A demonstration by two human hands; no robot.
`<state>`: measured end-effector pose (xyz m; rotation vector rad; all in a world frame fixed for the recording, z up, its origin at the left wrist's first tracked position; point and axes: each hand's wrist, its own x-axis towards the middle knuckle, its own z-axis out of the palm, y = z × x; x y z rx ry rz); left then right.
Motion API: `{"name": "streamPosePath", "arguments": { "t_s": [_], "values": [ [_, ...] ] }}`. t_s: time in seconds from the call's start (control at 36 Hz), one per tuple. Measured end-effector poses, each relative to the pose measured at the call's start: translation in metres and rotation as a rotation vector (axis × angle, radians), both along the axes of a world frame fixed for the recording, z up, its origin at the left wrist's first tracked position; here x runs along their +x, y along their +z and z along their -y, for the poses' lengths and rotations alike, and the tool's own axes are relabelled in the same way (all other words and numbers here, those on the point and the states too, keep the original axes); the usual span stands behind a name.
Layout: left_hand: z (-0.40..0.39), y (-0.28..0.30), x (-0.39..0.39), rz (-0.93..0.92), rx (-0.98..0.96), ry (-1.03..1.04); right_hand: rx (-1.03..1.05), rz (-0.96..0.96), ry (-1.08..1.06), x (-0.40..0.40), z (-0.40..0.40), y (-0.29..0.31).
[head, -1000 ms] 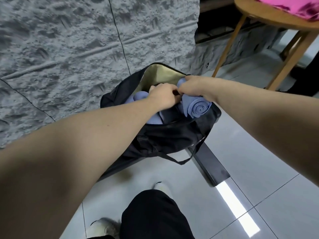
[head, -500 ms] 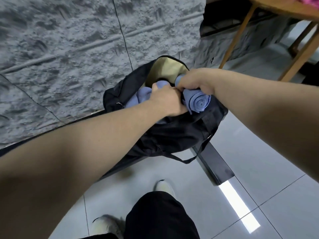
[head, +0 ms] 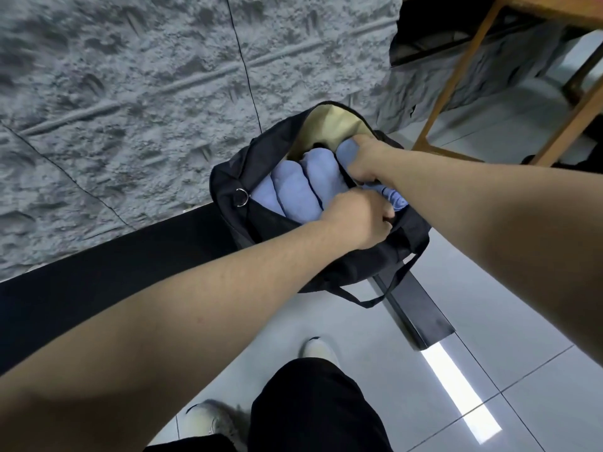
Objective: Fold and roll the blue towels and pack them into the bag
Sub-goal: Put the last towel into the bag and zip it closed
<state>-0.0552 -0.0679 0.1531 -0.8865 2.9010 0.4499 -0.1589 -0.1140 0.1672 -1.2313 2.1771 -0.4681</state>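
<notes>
A rough grey stone wall [head: 130, 93] fills the left and the top of what I see, with a black skirting strip [head: 114, 265] below it and pale glossy floor tiles [head: 489, 321] running off to the right; I am looking down past my own dark trouser leg [head: 310, 402] and a light shoe [head: 321, 349].

Working from the left: the black bag [head: 235, 177] sits on the floor against the wall, its mouth open and its cream lining [head: 329, 125] showing at the far side; a metal ring [head: 241, 197] hangs at its near left corner. Inside, rolled blue towels [head: 293, 194] lie side by side, packed close from the left wall of the bag.

My left hand [head: 359, 220] is next, fingers curled at the near rim of the bag; they seem to grip the fabric edge, though the fingertips are hidden, so I take that as likely rather than certain. My right hand [head: 365, 158] is curled round the last towel roll [head: 396, 199], which lies at the right end of the row, partly in the bag, its spiral end poking out toward me.

To do this well, I would hold the rim wide and low with the left; press the roll down along its length, not at one end, so the spiral does not loosen; seat it snug against its neighbour. A wooden table leg [head: 456, 76] stands at the far right, well apart.
</notes>
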Motion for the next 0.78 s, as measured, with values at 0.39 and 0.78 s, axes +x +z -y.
{"name": "streamPosePath", "arguments": {
  "t_s": [0.39,0.78],
  "values": [
    [-0.005,-0.003,0.022,-0.292,0.038,0.048,0.127,-0.181,0.009,-0.002,-0.016,-0.014],
    [0.002,-0.003,0.033,-0.280,0.095,0.007,0.079,-0.058,0.034,0.000,-0.027,-0.017]
  ]
}}
